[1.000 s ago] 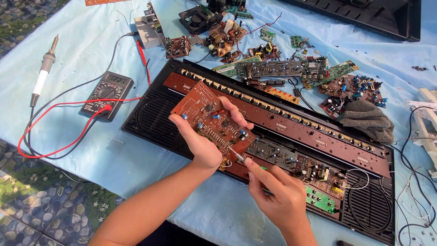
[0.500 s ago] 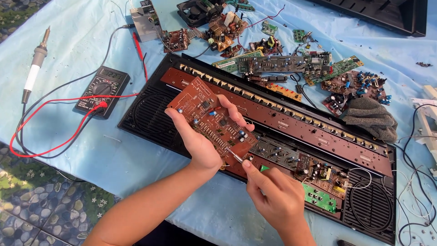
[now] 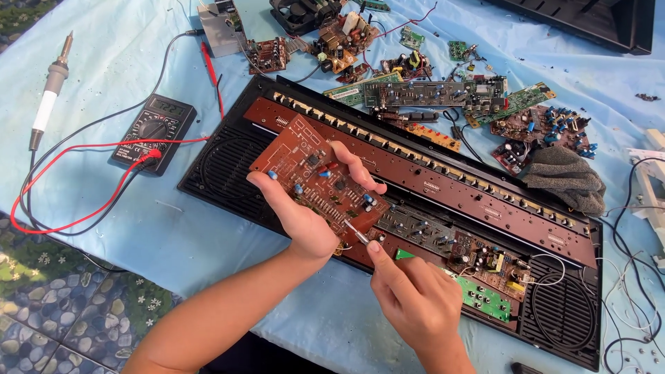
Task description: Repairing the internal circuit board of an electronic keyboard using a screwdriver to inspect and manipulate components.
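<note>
My left hand (image 3: 305, 215) grips a reddish-brown circuit board (image 3: 308, 170) with small blue and black parts, held tilted above an opened black keyboard case (image 3: 228, 166). My right hand (image 3: 412, 298) pinches a thin metal tool (image 3: 357, 233) with a green handle; its tip touches the near right edge of the board. Inside the case lie a long brown board (image 3: 485, 201) and a small green board (image 3: 485, 299).
A black multimeter (image 3: 154, 131) with red and black leads lies left on the blue cloth. A soldering iron (image 3: 47, 93) sits at far left. Several loose circuit boards (image 3: 443, 90) and a grey rag (image 3: 564, 176) crowd the back. White cables (image 3: 641, 215) trail at right.
The view has shifted slightly. Both hands stay on the board and the tool, whose tip remains at the board's edge.
</note>
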